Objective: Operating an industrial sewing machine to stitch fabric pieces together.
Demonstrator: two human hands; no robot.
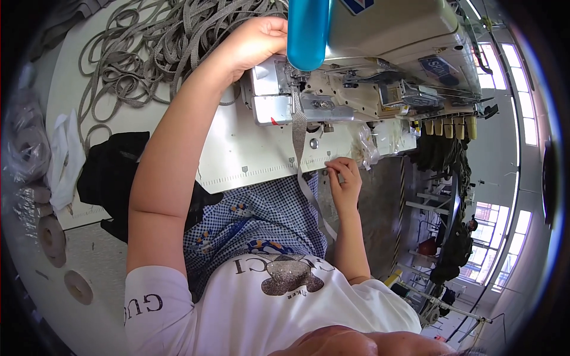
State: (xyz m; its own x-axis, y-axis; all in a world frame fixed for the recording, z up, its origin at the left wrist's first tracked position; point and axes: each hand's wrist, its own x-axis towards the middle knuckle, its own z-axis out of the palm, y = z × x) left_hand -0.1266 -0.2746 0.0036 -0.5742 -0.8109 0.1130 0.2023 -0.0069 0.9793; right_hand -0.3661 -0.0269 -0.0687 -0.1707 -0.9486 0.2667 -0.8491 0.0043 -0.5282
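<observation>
A sewing machine (386, 59) with a pale body and metal bed stands on the white table. From under its needle area a grey woven strap (298, 133) runs down over the table's front edge and past my right wrist. My left hand (258, 43) reaches to the left side of the machine head, its fingers bent; a blue rounded piece (307, 35) hides the fingertips and whatever they hold. At the table edge, right of the strap, my right hand (345, 183) is loosely curled, thumb and fingers apart, and no held thing shows.
A big tangled heap of grey strap (172, 47) covers the table's far left. Black cloth (113, 169) lies beside my left arm, near a white crumpled bag (64, 160). Rolls of tape (52, 240) are at the left. Clear plastic scraps (365, 145) lie right of the strap.
</observation>
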